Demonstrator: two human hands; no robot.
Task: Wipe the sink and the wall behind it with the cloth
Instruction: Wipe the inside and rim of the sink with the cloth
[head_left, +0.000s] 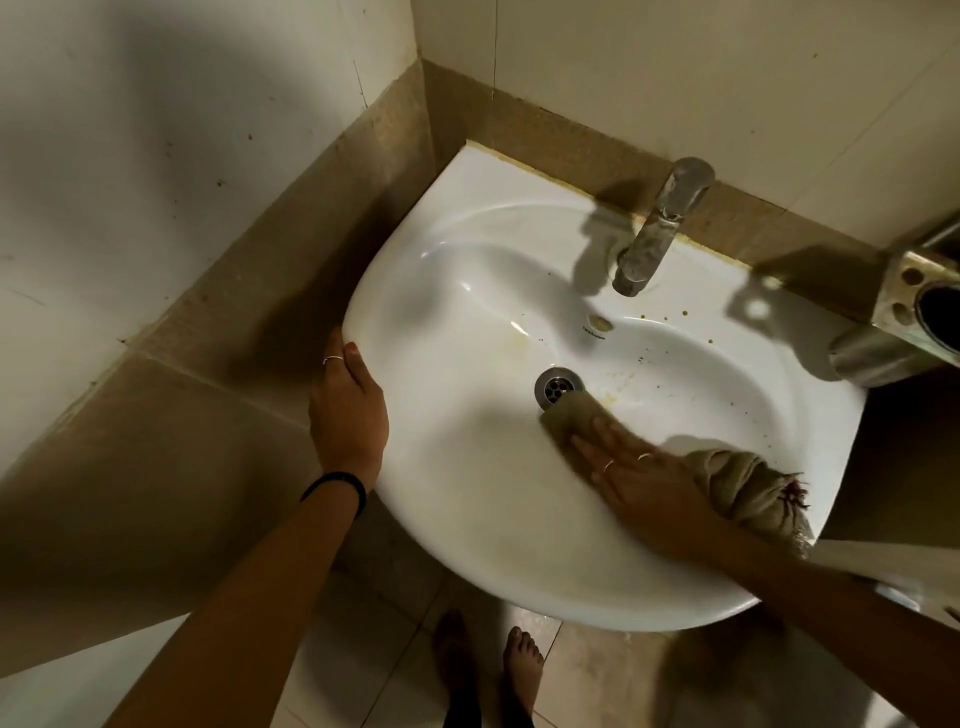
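Left hand (348, 410) grips the sink's (519, 587) left rim while the right hand (634, 467) presses the cloth (566, 415) flat just before the drain (558, 387), with stains (618, 382) beyond toward the back edge.

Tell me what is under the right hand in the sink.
The cloth: the right hand presses it flat against the sink, right beside the drain. The sink surface beneath the cloth is covered, so any stains there cannot be seen.

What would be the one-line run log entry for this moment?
phase: basin wipe | right hand: flat on beige fringed cloth beside round metal drain | left hand: grips white ceramic sink rim
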